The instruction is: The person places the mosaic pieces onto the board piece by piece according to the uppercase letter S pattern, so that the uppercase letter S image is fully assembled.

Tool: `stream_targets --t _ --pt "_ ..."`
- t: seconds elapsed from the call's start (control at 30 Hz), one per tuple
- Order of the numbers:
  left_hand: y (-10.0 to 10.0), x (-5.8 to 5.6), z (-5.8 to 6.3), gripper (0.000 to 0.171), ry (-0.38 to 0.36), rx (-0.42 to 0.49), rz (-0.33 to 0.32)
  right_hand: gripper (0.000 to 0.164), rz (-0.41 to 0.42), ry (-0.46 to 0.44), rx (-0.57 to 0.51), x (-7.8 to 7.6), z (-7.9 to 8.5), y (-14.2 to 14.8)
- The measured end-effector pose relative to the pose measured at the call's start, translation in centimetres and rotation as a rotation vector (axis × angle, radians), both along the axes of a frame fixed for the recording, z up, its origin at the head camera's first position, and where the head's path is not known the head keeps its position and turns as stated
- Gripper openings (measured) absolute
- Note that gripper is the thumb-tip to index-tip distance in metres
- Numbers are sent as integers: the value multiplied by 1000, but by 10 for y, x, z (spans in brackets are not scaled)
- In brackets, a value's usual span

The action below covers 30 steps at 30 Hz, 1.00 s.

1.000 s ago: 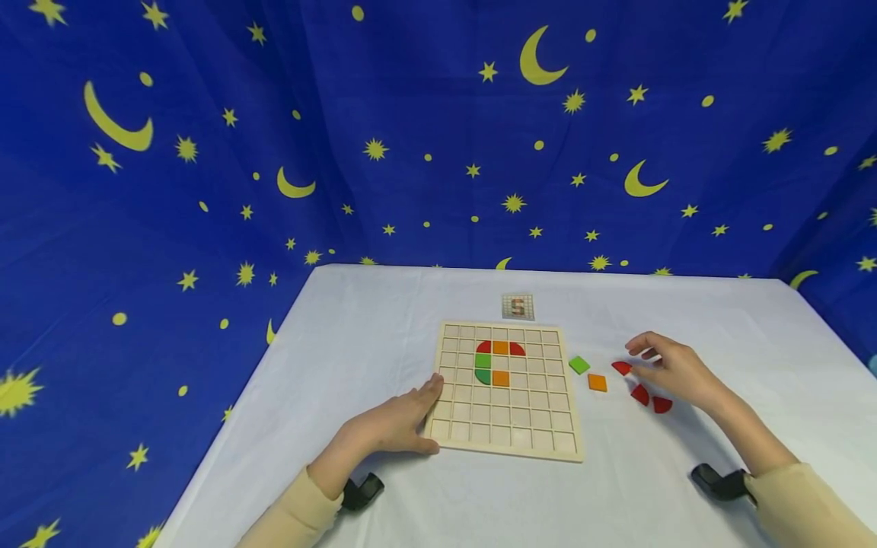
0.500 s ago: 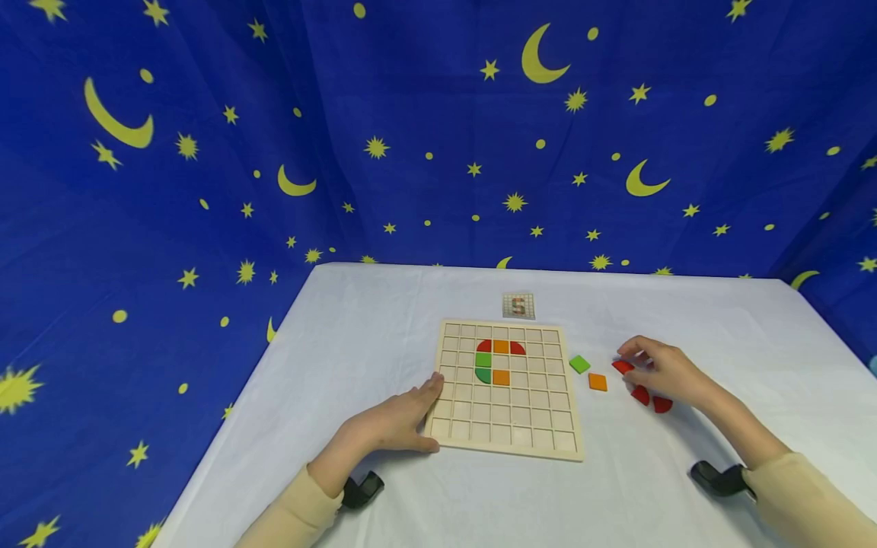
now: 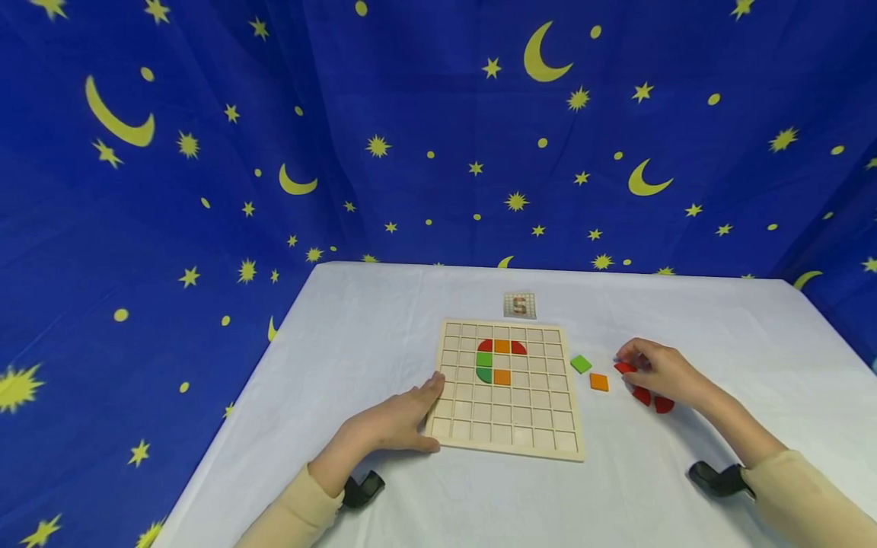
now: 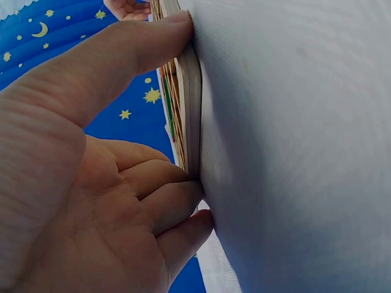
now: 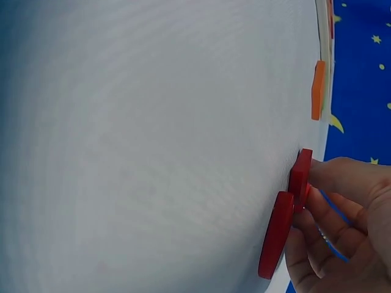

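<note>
A wooden grid board (image 3: 530,440) lies on the white tablecloth, with red, orange and green pieces set in its upper cells in a curved shape. My left hand (image 3: 397,422) rests at the board's left edge, thumb and fingers spread along it; the left wrist view shows the thumb (image 4: 165,36) on the board's side. My right hand (image 3: 668,373) pinches a red quarter-circle piece (image 3: 624,367) between thumb and fingers, low over the cloth. Two more red quarter-circles lie close under this hand, one (image 3: 641,396) nearer and one (image 3: 664,406) further right.
Between the board and my right hand lie a green square tile (image 3: 581,364) and an orange square tile (image 3: 599,382). Behind the board is a small pattern card (image 3: 520,305) with an S-like figure. A blue curtain (image 3: 438,114) with stars and moons surrounds the table.
My right hand has moved slightly left, and its fingers have come together on the red quarter-circle. The left hand and the board stay where they were.
</note>
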State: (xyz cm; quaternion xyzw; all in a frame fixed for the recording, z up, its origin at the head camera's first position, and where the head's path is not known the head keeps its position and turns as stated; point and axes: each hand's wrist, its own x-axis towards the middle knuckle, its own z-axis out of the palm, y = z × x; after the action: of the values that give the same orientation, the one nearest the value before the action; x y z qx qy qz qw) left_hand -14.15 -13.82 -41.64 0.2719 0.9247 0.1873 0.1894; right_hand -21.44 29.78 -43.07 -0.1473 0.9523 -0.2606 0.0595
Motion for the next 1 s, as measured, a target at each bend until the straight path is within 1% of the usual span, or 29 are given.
stream_targets --t 0.2,0.47,0.73,1.0 --pt "0 -1 -1 99 0 -1 -2 30 -19 -13 -6 2 1 0" --pt "1 0 0 99 -1 1 3 34 -32 22 -23 5 12 -4" --pt "0 0 1 99 4 1 2 32 -15 67 -24 7 25 -11" --pt "0 0 1 98 0 5 0 34 14 117 -53 11 33 -17"
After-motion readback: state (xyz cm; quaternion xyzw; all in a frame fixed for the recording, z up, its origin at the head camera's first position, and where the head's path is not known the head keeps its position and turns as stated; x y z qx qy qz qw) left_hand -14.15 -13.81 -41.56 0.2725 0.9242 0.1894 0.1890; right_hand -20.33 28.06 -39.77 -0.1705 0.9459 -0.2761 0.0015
